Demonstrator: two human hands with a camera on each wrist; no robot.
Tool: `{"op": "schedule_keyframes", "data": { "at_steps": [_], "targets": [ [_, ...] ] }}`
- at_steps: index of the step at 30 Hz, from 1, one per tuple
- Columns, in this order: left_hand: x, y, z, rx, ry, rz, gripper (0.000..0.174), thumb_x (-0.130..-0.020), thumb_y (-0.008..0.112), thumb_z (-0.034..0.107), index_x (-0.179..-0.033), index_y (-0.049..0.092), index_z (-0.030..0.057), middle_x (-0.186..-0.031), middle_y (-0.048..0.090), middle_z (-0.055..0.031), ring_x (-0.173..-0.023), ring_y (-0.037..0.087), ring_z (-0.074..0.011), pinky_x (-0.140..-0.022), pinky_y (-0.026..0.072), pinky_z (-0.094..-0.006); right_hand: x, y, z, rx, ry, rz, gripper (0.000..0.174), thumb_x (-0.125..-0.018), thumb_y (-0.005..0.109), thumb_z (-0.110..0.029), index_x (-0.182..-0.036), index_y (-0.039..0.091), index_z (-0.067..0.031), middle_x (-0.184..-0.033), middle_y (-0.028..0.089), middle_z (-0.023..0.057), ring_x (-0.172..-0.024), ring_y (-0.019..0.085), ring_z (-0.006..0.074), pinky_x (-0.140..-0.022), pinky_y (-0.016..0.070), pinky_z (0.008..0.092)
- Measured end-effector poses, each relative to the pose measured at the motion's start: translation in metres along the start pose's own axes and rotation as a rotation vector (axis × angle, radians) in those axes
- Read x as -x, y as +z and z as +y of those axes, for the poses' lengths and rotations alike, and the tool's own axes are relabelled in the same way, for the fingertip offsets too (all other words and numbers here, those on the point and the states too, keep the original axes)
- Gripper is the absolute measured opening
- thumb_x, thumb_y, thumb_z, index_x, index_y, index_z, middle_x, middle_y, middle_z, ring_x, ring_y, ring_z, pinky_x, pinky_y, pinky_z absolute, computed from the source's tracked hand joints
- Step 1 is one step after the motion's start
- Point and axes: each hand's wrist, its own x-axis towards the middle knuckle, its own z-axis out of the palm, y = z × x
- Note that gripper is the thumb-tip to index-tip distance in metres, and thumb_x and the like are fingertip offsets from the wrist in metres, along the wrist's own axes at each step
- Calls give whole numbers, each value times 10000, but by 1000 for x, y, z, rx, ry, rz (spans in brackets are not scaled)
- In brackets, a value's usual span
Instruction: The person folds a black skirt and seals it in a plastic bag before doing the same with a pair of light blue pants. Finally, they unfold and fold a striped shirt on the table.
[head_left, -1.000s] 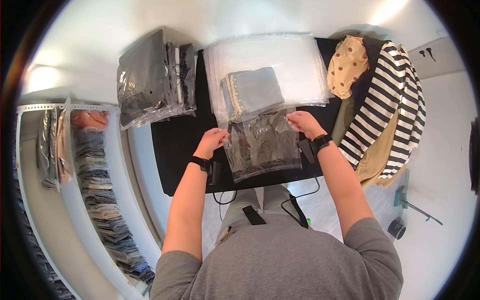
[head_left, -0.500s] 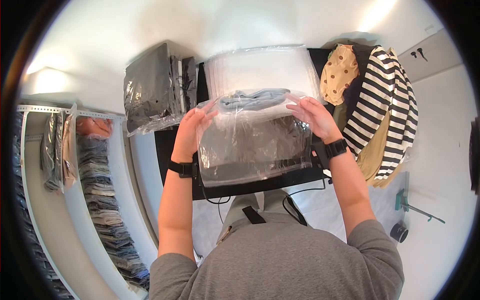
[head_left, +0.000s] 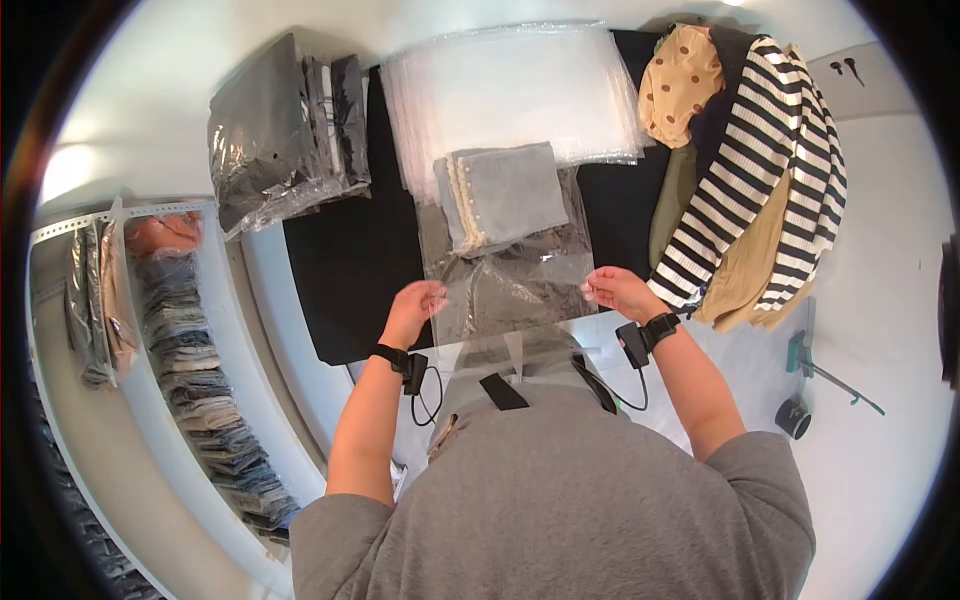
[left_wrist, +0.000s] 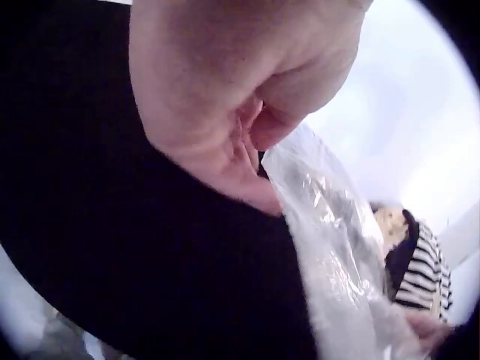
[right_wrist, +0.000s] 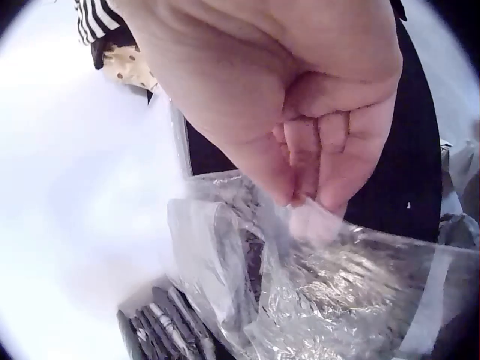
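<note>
A clear plastic bag (head_left: pixel 510 305) stretches between the two hands at the near edge of the black table. The left hand (head_left: pixel 415 309) pinches its left edge between thumb and fingers; the left wrist view shows the film (left_wrist: pixel 330 247) leaving those fingertips. On the opposite edge, the right hand (head_left: pixel 622 291) pinches the plastic, seen also in the right wrist view at the film (right_wrist: pixel 337 277). Just beyond the hands lies a folded grey-blue garment (head_left: pixel 515 190) with a beaded cream trim. Dark material in plastic shows beneath it; which layer it belongs to, I cannot tell.
Flat clear bags (head_left: pixel 510 90) are stacked at the back of the black table (head_left: pixel 340 290). Bagged dark garments (head_left: pixel 265 130) stand at its left, loose clothes with a striped top (head_left: pixel 740 160) at its right. Shelves of folded bagged clothes (head_left: pixel 185 340) stand far left.
The bag, raised and covering part of the grey-blue garment half a second ago, is now lower and nearer the body. Both hands have moved down with it, and the garment lies flat in view.
</note>
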Motion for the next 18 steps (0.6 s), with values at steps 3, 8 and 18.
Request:
{"op": "schedule_keyframes", "data": {
  "at_steps": [3, 8, 18],
  "targets": [
    [3, -4, -2, -682, 429, 179, 395, -812, 564, 27, -1201, 499, 43, -1137, 534, -153, -941, 572, -252, -829, 476, -315, 3, -9, 4, -84, -61, -59, 112, -903, 551, -132, -965, 542, -39, -893, 632, 55, -790, 616, 126, -731, 489, 222],
    [14, 21, 18, -1787, 1046, 108, 611, -733, 655, 59, -1299, 458, 179, -1393, 358, -120, -1235, 392, -288, -985, 353, -414, 8, -10, 4, -305, -145, -103, 98, -904, 531, -91, -959, 559, -15, -873, 628, 63, -782, 621, 139, -718, 497, 215],
    [1, 13, 20, -2014, 1123, -166, 488, -806, 610, 152, -1277, 479, 168, -1384, 402, -19, -1286, 355, -214, -1021, 313, -392, -6, 3, -7, 1581, -1013, 459, 627, -695, 686, -79, -1272, 468, -193, -1397, 376, 47, -1280, 356, 242, -1034, 298, 408]
  ]
}}
